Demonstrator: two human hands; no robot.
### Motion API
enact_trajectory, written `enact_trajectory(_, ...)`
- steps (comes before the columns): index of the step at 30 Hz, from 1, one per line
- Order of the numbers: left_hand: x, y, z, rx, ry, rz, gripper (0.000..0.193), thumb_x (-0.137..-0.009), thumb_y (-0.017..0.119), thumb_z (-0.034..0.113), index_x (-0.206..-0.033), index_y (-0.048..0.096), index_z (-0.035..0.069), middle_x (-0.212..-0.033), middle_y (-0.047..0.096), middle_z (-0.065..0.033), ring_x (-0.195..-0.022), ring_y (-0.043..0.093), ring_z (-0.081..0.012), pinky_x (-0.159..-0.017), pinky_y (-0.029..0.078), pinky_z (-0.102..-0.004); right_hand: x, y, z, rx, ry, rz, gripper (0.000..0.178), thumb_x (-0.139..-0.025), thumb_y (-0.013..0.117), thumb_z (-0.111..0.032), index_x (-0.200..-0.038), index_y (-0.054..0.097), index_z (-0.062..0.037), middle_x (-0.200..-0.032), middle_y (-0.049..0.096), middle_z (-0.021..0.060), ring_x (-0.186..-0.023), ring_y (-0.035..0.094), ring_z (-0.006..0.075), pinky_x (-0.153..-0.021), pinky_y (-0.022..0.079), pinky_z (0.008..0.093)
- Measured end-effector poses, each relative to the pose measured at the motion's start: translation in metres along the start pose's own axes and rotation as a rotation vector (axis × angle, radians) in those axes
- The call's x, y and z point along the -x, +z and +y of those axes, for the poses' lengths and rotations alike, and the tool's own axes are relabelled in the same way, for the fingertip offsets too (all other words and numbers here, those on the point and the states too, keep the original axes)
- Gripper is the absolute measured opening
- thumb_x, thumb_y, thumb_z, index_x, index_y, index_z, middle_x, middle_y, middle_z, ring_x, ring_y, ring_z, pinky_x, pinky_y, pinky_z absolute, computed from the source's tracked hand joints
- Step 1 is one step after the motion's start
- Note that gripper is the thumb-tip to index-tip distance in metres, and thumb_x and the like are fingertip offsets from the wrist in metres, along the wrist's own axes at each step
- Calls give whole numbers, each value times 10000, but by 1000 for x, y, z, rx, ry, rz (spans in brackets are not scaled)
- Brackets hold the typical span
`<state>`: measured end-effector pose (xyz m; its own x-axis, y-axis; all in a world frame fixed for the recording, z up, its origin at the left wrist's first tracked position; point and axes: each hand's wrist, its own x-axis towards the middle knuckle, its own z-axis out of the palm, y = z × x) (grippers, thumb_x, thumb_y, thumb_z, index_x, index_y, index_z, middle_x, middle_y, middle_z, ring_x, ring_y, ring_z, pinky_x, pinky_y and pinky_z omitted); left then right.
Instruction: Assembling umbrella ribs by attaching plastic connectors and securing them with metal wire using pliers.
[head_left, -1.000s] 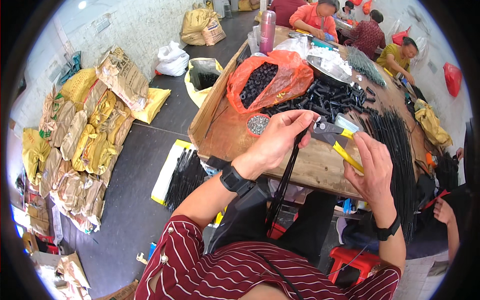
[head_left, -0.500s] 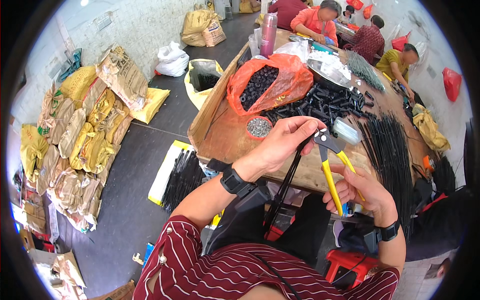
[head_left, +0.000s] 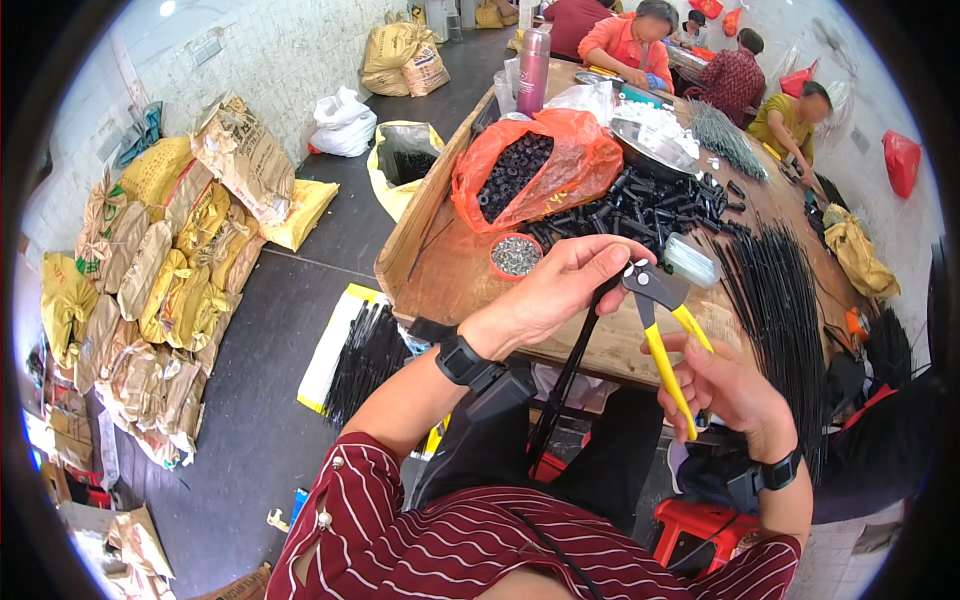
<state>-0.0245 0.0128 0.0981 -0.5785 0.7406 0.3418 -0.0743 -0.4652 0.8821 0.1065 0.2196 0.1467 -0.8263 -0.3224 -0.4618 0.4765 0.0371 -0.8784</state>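
My left hand is closed around the upper ends of several thin black rods, which hang down in front of my lap. In my right hand is a pair of pliers with yellow handles and a dark head. The handles stand apart, with my fingers wrapped about them. The head of the pliers is right at the left fingertips, by the rod ends. Whether the jaws touch a rod is too small to tell.
On the wooden table lie a red bag of black rings, a small tub of metal bits, black plastic parts, a clear box and long black rods. Co-workers sit at the far side. Filled sacks are stacked left.
The pliers have tilted slightly, their head shifting a little left and down. My right hand has moved slightly right and down. My left hand keeps its hold on the rods.
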Motion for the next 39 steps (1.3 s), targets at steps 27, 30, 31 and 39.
enact_trajectory(27,24,-18,-7,61,150,333,349,-983,468,341,-1077,554,16,-795,500,18,-639,410,-60,-593,345,-211,-37,16,38,464,-629,629,237,-927,563,-155,-1119,576,-17,-795,568,22,-715,516,66,-633,443,227)
enact_trajectory(30,40,-21,8,94,164,470,317,-992,459,310,-1033,572,17,-767,516,25,-629,429,-47,-560,356,-198,-64,8,31,432,-365,620,179,-863,627,-155,-960,599,-7,-723,554,4,-673,509,76,-647,450,258)
enact_trajectory(31,44,-22,11,95,175,494,319,-992,461,313,-1035,572,17,-771,516,26,-631,431,-47,-567,356,-204,-77,3,31,428,-353,617,179,-863,627,-155,-960,599,-7,-723,554,4,-673,509,76,-647,450,258)
enact_trajectory(39,62,-46,8,41,197,541,338,-997,443,311,-1088,560,7,-802,509,3,-656,442,-80,-616,372,-239,-187,0,30,874,-455,708,194,-755,662,-164,-892,631,-31,-806,654,185,-777,635,342,-702,474,400)
